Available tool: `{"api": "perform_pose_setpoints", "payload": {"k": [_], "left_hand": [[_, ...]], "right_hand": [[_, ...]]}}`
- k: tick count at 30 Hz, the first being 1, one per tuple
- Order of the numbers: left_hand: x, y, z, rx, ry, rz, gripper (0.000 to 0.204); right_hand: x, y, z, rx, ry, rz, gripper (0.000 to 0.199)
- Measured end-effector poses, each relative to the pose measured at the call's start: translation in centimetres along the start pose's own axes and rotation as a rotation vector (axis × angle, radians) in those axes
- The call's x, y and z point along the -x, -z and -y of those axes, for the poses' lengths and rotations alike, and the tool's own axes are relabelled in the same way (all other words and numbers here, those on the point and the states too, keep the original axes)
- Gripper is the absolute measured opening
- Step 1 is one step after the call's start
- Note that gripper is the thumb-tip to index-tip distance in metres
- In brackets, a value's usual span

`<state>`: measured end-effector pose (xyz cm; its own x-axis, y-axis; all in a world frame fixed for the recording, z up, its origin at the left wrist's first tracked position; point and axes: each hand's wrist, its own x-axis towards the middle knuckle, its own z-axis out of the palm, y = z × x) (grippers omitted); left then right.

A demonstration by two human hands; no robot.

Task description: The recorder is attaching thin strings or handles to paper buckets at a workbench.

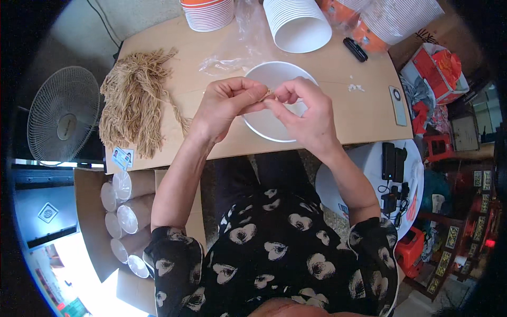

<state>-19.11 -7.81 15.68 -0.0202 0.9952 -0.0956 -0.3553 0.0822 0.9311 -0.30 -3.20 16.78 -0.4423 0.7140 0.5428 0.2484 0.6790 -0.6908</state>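
Observation:
My left hand (pixel 227 103) and my right hand (pixel 309 113) meet over a white round tub (pixel 264 127) on the table. The fingertips of both are pinched together on a small tan piece (pixel 270 95), mostly hidden by the fingers. Its kind is too small to make out. To the left of my left hand lies a large bundle of tan twisted cords (pixel 134 100), with a few loose strands trailing toward my wrist.
Stacked paper tubs (pixel 298 26) and clear plastic wrap (pixel 245 42) lie along the table's far side. A black marker-like object (pixel 355 49), white scraps (pixel 356 87) and a phone (pixel 397 105) are to the right. A carton of wrapped cups (pixel 134 216) stands lower left, beneath a fan (pixel 66 127).

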Motion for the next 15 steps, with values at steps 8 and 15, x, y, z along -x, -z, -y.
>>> {"api": "perform_pose_setpoints", "payload": {"k": [8,15], "left_hand": [[0.32,-0.18,0.04,-0.021,-0.027,0.017,0.016],[0.34,-0.67,-0.05,0.0,-0.029,-0.024,0.017]], "right_hand": [[-0.07,-0.13,-0.76,-0.139,0.005,0.039,0.007],[0.24,-0.07,-0.44,-0.21,-0.044,-0.037,0.011]]}}
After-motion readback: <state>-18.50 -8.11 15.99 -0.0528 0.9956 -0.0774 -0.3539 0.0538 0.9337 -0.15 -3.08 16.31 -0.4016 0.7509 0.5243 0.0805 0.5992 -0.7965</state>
